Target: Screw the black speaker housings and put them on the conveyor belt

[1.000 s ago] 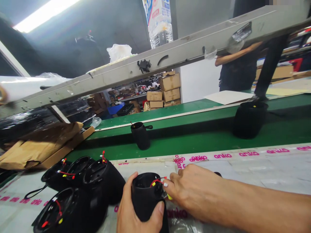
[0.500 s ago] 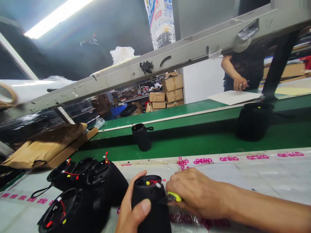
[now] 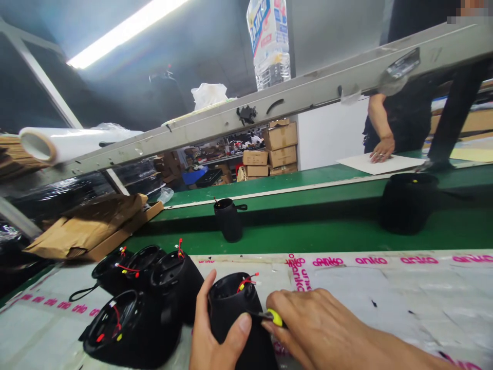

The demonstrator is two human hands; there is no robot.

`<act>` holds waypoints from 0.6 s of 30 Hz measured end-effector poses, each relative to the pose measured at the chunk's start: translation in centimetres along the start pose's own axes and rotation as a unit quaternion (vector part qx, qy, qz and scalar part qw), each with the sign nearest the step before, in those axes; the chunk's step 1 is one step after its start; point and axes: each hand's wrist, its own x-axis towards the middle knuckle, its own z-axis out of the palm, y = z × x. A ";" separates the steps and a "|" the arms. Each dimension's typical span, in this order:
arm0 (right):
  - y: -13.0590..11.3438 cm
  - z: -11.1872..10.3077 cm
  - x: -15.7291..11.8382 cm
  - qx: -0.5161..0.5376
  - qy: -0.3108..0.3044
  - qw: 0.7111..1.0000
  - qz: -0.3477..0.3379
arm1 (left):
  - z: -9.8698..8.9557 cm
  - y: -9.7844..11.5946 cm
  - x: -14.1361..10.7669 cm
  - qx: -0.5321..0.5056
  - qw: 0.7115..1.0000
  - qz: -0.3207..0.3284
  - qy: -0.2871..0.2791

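My left hand point(image 3: 215, 334) is wrapped round a black fabric-covered cylinder point(image 3: 256, 334), its thumb across the near side. Red wires with a yellow connector point(image 3: 243, 283) stick out of the cylinder's open top. In my right hand point(image 3: 316, 321) is a yellow-handled tool point(image 3: 275, 317), its thin metal end against the cylinder's side just below the rim. The exact tip of the tool is hard to make out. Left of my hands, several similar black cylinders point(image 3: 154, 324) with wires stand close together.
Behind the covered worktop point(image 3: 346, 282) runs a green surface point(image 3: 300, 234) bearing a small black cylinder point(image 3: 229, 223) and a larger one point(image 3: 407, 205). Brown paper and cardboard point(image 3: 88, 226) lie at left. A grey beam point(image 3: 215, 121) crosses above. Another person's hand point(image 3: 382, 149) rests on a white sheet.
The view has shifted, moving the surroundings slightly right. My right hand has turned, and the tool's metal end now shows against the cylinder's side. The other person's hand has flattened onto the sheet.
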 end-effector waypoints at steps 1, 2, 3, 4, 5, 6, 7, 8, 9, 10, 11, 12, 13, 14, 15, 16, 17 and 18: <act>-0.2 0.2 0.1 0.002 -0.003 1.000 0.005 | 0.0 -0.1 -0.1 0.003 1.000 0.000 -0.005; -0.3 0.5 0.2 0.005 -0.003 1.000 0.005 | 0.0 -0.1 -0.3 0.006 1.000 0.000 -0.010; -0.4 0.7 0.3 0.009 -0.003 1.000 0.004 | 0.0 -0.2 -0.3 0.008 1.000 -0.001 -0.012; -0.4 1.0 0.3 0.007 0.002 1.000 0.006 | 0.0 -0.2 -0.4 0.011 1.000 -0.002 -0.013; -0.5 1.2 0.3 0.003 0.009 1.000 0.007 | 0.0 -0.3 -0.4 0.014 1.000 -0.003 -0.009; -0.5 1.5 0.3 -0.002 0.016 1.000 0.008 | 0.0 -0.3 -0.4 0.015 1.000 -0.004 -0.004; -0.5 1.7 0.2 -0.010 0.024 1.000 0.010 | 0.0 -0.2 -0.4 0.016 1.000 -0.004 0.004; -0.5 1.9 0.2 -0.018 0.032 0.999 0.011 | 0.1 -0.2 -0.3 0.017 1.000 -0.003 0.013; -0.5 2.0 0.2 -0.027 0.042 0.999 0.010 | 0.2 -0.1 -0.3 0.021 1.000 0.000 0.020; -0.5 2.1 0.1 -0.035 0.051 0.998 0.009 | 0.3 -0.1 -0.3 0.026 0.999 0.003 0.026; -0.5 2.1 0.1 -0.044 0.058 0.997 0.009 | 0.3 -0.1 -0.3 0.033 0.999 0.005 0.032; -0.5 2.1 0.1 -0.053 0.063 0.997 0.010 | 0.4 -0.1 -0.3 0.041 0.998 0.007 0.037; -0.6 2.1 0.1 -0.062 0.067 0.996 0.011 | 0.5 -0.2 -0.3 0.048 0.998 0.009 0.042; -0.6 2.0 0.1 -0.071 0.069 0.995 0.012 | 0.6 -0.3 -0.3 0.051 0.998 0.012 0.046; -0.7 1.9 0.1 -0.082 0.070 0.994 0.014 | 0.6 -0.4 -0.3 0.054 0.997 0.018 0.050; -0.8 1.8 0.2 -0.091 0.069 0.993 0.015 | 0.7 -0.5 -0.3 0.056 0.997 0.025 0.055; -0.8 1.7 0.2 -0.099 0.068 0.993 0.017 | 0.8 -0.6 -0.3 0.060 0.996 0.031 0.061; -0.9 1.6 0.2 -0.108 0.065 0.992 0.020 | 0.9 -0.7 -0.4 0.067 0.995 0.037 0.069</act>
